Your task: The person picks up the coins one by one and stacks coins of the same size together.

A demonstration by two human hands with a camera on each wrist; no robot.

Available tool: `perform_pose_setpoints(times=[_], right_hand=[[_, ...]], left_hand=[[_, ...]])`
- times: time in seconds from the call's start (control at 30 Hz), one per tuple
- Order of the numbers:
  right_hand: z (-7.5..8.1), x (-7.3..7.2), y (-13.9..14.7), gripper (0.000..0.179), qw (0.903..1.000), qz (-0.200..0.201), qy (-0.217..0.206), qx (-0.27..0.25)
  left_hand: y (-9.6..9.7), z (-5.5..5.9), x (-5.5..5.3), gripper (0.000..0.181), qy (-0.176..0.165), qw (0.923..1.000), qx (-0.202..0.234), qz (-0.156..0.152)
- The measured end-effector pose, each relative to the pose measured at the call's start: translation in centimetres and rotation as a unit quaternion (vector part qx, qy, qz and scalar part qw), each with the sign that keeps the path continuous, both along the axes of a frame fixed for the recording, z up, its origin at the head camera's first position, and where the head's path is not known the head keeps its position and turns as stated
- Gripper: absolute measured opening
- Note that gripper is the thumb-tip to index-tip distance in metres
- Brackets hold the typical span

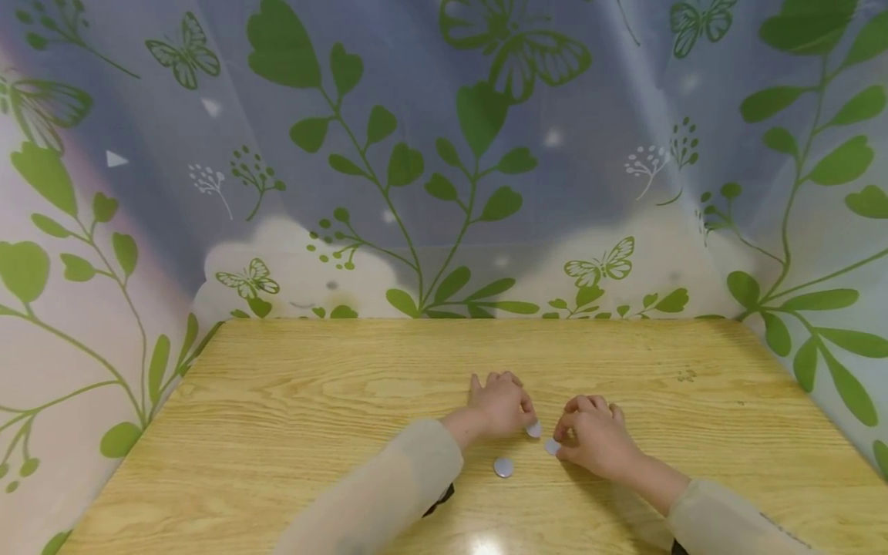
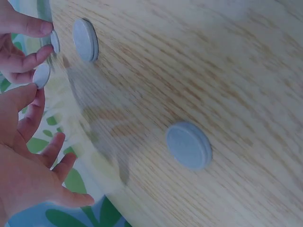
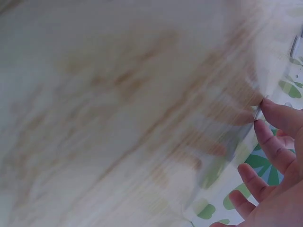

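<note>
Between thumb and forefinger my left hand [image 1: 496, 407] pinches a small pale round disc [image 1: 533, 430], its other fingers spread. My right hand [image 1: 598, 441] pinches a second pale disc [image 1: 552, 446] just to the right, a small gap away. In the left wrist view both the left-hand disc [image 2: 41, 76] and the right-hand disc [image 2: 56, 41] are tilted on edge. Two thicker-looking discs lie on the table there, a nearer disc [image 2: 189, 145] and a farther disc [image 2: 85, 40]. The head view shows only one loose disc [image 1: 503, 467], near my left wrist.
The wood-grain table [image 1: 333, 370] reaches back to a curtain [image 1: 388, 193] with green leaves and butterflies, which also hangs at both sides. Light glares off the table's front edge. My left sleeve [image 1: 388, 486] covers part of the tabletop.
</note>
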State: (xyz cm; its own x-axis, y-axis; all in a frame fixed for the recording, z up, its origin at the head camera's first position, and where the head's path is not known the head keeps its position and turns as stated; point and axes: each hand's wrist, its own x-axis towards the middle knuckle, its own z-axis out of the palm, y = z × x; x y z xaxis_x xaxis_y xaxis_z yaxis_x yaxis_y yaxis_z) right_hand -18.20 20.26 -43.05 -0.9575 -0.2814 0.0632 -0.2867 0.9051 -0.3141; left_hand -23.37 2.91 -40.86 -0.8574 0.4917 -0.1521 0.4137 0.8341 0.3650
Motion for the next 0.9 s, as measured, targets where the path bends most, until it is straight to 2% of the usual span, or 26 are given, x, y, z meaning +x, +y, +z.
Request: perform_pose_setpoints(times=[0.17, 0.33, 0.57, 0.9], right_hand=[[-0.1, 0.0, 0.0, 0.015, 1.0, -0.001, 0.002, 0.004], [-0.1, 0.0, 0.0, 0.014, 1.0, -0.001, -0.002, 0.002], [-0.1, 0.1, 0.2, 0.017, 1.0, -0.001, -0.001, 0.005], [-0.3, 0.0, 0.4, 0.021, 0.9999, -0.008, 0.0, 0.007]], left_hand=[[0.4, 0.0, 0.3, 0.017, -0.015, 0.9998, 0.009, -0.004], [0.9, -0.1, 0.4, 0.018, -0.021, 0.9998, 0.0, -0.006], [1.9, -0.4, 0.7, 0.018, -0.011, 0.9996, -0.022, -0.012], [2.8, -0.7, 1.0, 0.019, -0.01, 0.9994, -0.024, -0.023]])
